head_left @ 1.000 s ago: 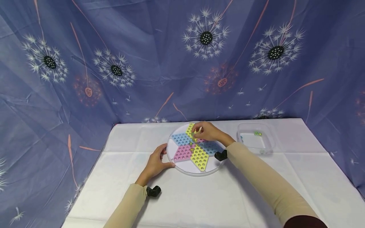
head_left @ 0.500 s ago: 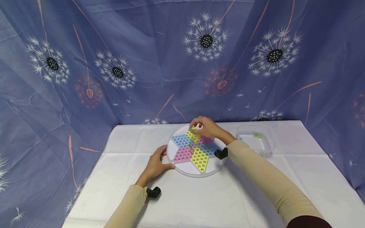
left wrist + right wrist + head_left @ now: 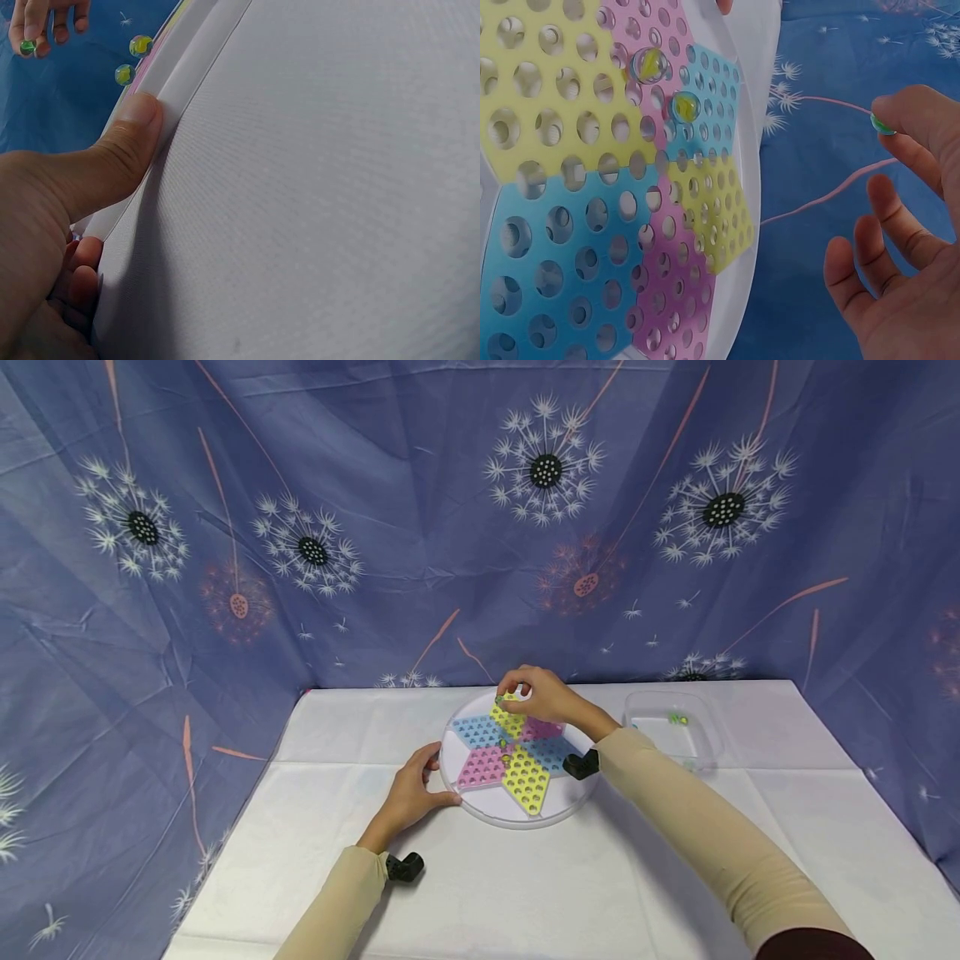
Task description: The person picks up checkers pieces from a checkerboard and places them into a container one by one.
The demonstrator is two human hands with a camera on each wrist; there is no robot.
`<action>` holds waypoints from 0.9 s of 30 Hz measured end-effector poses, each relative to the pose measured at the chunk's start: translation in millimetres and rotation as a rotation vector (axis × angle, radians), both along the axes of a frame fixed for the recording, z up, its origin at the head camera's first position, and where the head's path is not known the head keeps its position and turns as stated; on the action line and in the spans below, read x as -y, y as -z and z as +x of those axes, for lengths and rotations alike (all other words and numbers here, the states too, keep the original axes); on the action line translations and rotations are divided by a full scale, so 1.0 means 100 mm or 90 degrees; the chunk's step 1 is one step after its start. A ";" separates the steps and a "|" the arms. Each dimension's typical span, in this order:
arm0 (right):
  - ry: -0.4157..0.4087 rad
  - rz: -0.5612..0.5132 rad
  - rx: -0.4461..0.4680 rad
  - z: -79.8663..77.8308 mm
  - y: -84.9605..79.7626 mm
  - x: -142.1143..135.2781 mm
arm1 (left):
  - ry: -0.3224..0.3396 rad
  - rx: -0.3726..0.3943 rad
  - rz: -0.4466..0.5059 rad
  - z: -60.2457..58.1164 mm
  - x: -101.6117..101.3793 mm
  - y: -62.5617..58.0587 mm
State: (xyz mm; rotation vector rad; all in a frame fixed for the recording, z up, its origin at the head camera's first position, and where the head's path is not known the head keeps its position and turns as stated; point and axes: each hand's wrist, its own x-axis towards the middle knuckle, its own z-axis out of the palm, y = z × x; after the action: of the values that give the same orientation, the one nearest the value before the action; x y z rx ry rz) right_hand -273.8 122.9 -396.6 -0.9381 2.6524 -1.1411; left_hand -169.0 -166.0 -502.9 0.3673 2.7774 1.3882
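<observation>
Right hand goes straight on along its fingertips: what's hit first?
Probably the board, with the pinched marble leading the right hand; its height is unclear in the head view, so it might pass over.

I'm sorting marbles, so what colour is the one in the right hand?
The marble in the right hand is green, clearest in the right wrist view.
</observation>
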 end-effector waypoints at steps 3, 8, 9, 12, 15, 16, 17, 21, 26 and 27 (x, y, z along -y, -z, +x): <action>-0.001 -0.004 0.005 0.01 -0.01 0.01 | 0.000 0.002 -0.009 0.00 0.00 -0.01; -0.002 0.000 0.011 0.01 -0.01 0.02 | -0.005 0.006 -0.005 0.00 0.00 0.00; -0.001 0.000 0.012 0.01 -0.01 0.02 | -0.005 0.005 -0.004 0.00 0.00 0.00; 0.000 0.001 0.015 0.01 -0.01 0.02 | -0.003 0.001 0.001 0.00 0.00 0.01; 0.002 0.002 0.016 0.01 -0.01 0.01 | 0.001 0.000 0.003 0.00 -0.01 0.01; 0.002 0.001 0.016 0.01 -0.01 0.00 | 0.002 0.000 0.005 0.00 -0.01 0.00; 0.002 0.000 0.016 0.01 0.00 -0.01 | 0.002 0.000 0.004 0.00 -0.01 0.00; -0.003 -0.005 0.012 0.01 0.02 -0.03 | 0.001 0.000 -0.002 0.00 -0.01 0.01; 0.000 -0.002 0.011 0.00 0.07 -0.08 | -0.003 0.003 -0.002 0.00 -0.01 0.01; 0.003 -0.002 0.012 0.00 0.07 -0.09 | -0.003 0.004 0.000 0.00 -0.01 0.00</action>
State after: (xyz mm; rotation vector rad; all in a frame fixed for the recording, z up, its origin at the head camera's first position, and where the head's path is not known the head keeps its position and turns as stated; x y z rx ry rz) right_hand -274.1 132.4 -403.9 -0.9174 2.6405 -1.1488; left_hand -168.7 -165.1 -503.2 0.3557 2.7756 1.3882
